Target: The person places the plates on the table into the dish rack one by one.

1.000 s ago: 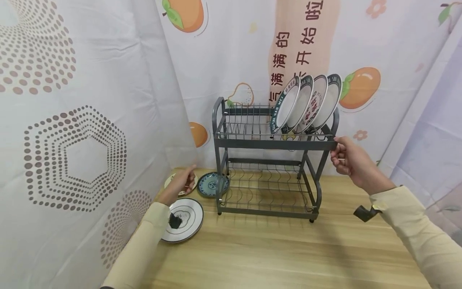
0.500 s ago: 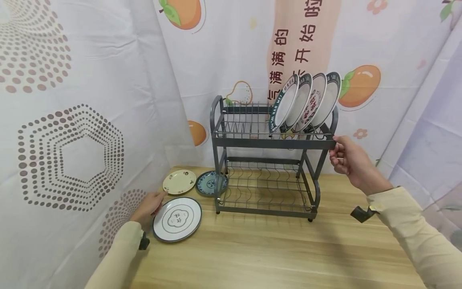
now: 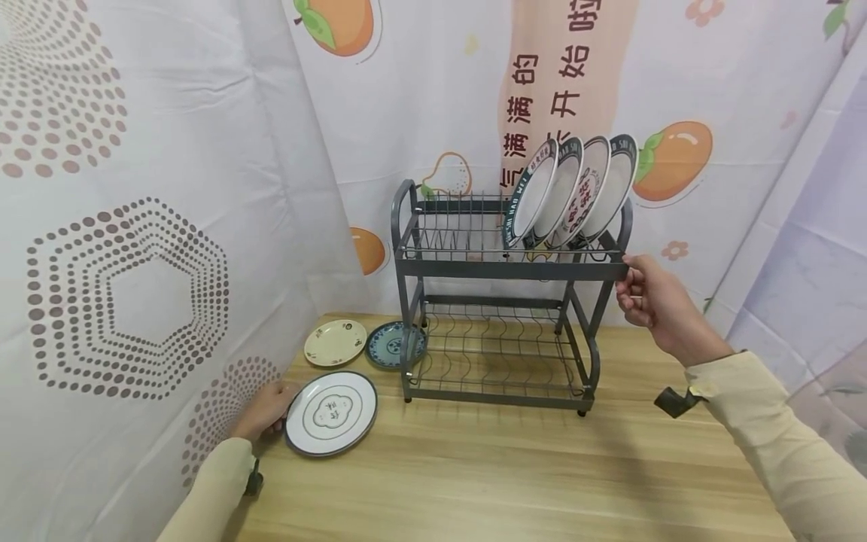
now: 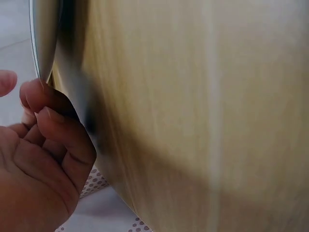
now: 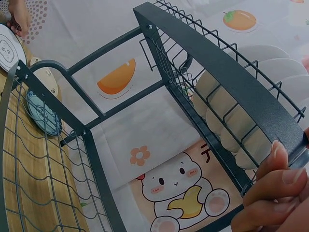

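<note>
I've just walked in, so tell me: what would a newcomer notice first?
Probably the four plates leaning in a row at the upper right of the dark two-tier rack. Next, the white plate on the wooden table left of the rack, the left grip at its rim. Behind hangs a white cloth printed with orange fruit.

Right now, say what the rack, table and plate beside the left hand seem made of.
Rack: probably metal, satin gray coating; thin wirework and screwed joints show. Table: wood or laminate, satin, from its pale grain. Plate: likely glazed ceramic, given its smooth white face and printed rim; melamine possible.
</note>
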Tool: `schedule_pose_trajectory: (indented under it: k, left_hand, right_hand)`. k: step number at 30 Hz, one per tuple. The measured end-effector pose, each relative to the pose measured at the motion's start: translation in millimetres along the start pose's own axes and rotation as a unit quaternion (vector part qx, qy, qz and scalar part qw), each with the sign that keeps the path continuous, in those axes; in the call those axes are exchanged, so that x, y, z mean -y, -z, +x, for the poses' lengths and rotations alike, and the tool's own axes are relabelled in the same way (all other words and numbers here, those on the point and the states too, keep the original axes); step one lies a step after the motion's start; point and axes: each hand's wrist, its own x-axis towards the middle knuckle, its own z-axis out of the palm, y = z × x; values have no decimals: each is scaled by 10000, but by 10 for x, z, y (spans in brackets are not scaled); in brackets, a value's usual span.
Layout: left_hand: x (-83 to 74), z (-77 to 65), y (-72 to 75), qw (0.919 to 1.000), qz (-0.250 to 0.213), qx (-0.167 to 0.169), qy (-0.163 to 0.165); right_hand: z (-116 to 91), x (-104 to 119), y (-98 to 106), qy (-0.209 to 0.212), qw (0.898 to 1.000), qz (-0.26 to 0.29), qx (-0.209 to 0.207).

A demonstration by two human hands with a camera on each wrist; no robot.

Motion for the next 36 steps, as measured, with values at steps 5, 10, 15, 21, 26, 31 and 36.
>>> schedule_pose_trajectory:
  k: [5,10,15,21,26,31,36]
  left_hand:
    - [26,-24,-6,9997,-4,-121,209]
    - [63,-76,-1,9994,161,-115,285]
    - [88,-150,1,9990,386,42,226]
    - [94,-184,1,9963,814,259,-87]
    - [126,-189,46,9947,637,675,-438]
    - [129,-193,136,9888,94,1282,-764]
    - [122,-227,192,9817,-488,1646,-828]
  right_hand:
    - [9,9,-20,22,10000,-21,18]
    - [1,3,-22,-44,10000,4,-27]
    - [-13,-12,-17,-98,9999,9,-26]
    - [-24,-12,-21,-31,10000,-71,5]
    - [-21,-7,-32,-9,10000,-83,21]
    - [-27,2,-32,40,9999,-115,19]
    - [-29,6,-37,73,9999,-137,9]
